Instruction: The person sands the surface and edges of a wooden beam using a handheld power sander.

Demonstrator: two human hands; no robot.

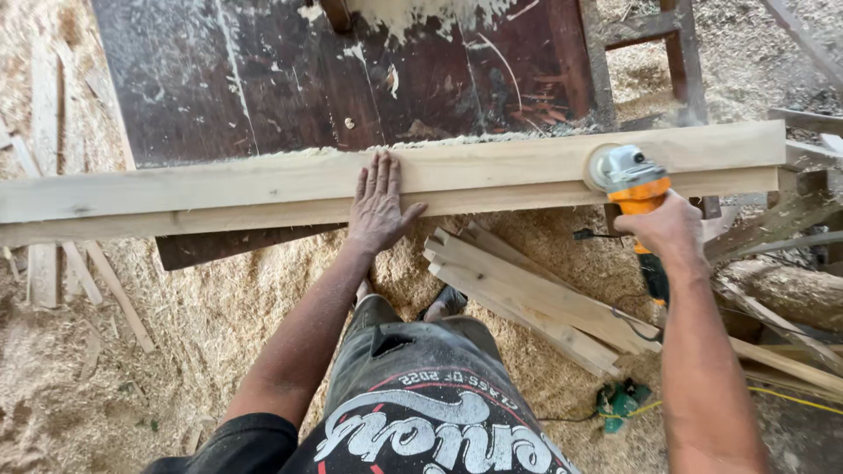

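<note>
- Pale wooden plank (492,171) lies across dark workbench (307,79).
- Left hand (378,206) flat, fingers spread, pressing on plank.
- Right hand (672,230) gripping orange angle grinder (628,175); disc on plank's right part.
- Sawdust (202,316) covers ground.

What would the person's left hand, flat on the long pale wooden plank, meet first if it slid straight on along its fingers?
Probably the dark, sawdust-streaked wooden tabletop beyond the plank's far edge; left hand.

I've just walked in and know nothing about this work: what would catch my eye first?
A long pale plank stretches across the view, with the left hand pressed flat on it. At its right end, the right hand grips an orange angle grinder against the wood. Sawdust blankets the ground below.
</note>
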